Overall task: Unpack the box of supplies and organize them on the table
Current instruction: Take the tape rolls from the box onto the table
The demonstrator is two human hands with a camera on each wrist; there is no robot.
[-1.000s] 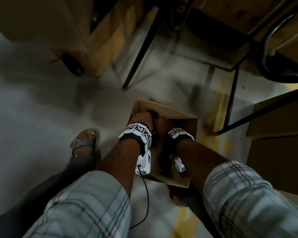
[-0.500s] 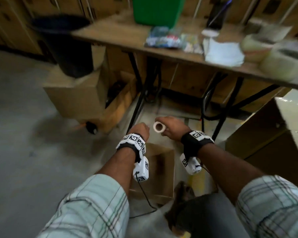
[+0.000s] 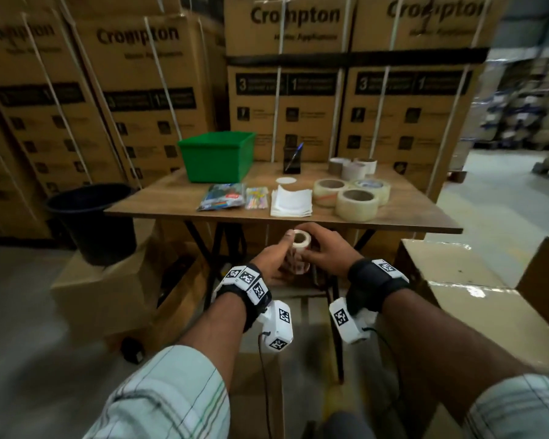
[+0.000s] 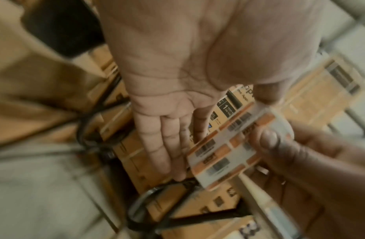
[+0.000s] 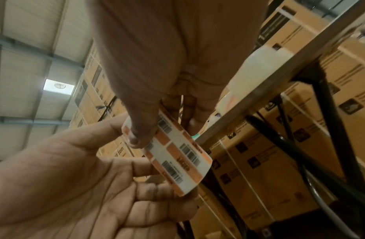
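— What's being held?

— A roll of labels [image 3: 299, 251], white, printed with orange blocks and black barcodes, wound on a hollow pale core whose open end faces up.

— Which hand has it?

— The right hand [image 3: 325, 253] grips it, thumb pressed on the printed face and fingers curled round the far side. The left hand [image 3: 271, 259] lies flat, fingers straight, touching the roll's left side.

— Where is the roll?

— Between both hands, just below and in front of the table [image 3: 425, 217] edge, nearest the stack of white paper [image 3: 291, 202] beyond the fingertips.
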